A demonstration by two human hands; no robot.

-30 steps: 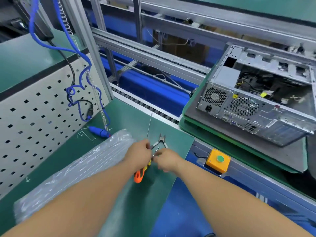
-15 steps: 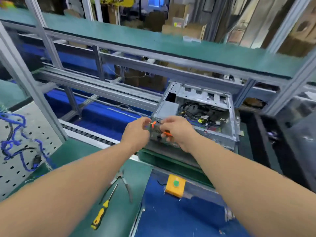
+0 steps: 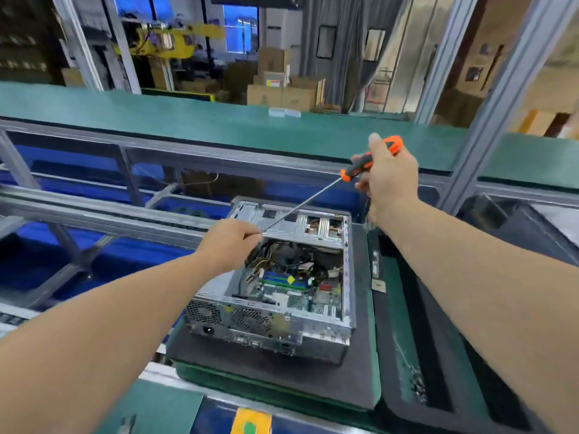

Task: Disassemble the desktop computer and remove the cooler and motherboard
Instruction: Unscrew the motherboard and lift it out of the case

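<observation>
An open desktop computer case (image 3: 283, 327) lies on a dark mat, its rear panel with fan grilles facing me. Inside I see the green motherboard (image 3: 300, 296) and a tangle of cables (image 3: 282, 261); the cooler is not plainly visible. My right hand (image 3: 387, 180) grips the orange and black handle of a long screwdriver (image 3: 360, 170) held up above the case. Its thin shaft slants down to the left, where my left hand (image 3: 230, 244) pinches the tip end over the case's far left corner.
The case sits on a green pallet (image 3: 272, 393) on the conveyor. A second pallet with a dark rim (image 3: 416, 355) lies to the right. A yellow box with a green button (image 3: 250, 422) is at the bottom edge. A green shelf (image 3: 219, 120) runs across behind.
My hands rose from the bench tools to the case. The right hand has lifted the screwdriver handle up and right, while the left hand now holds the shaft's tip end over the case.
</observation>
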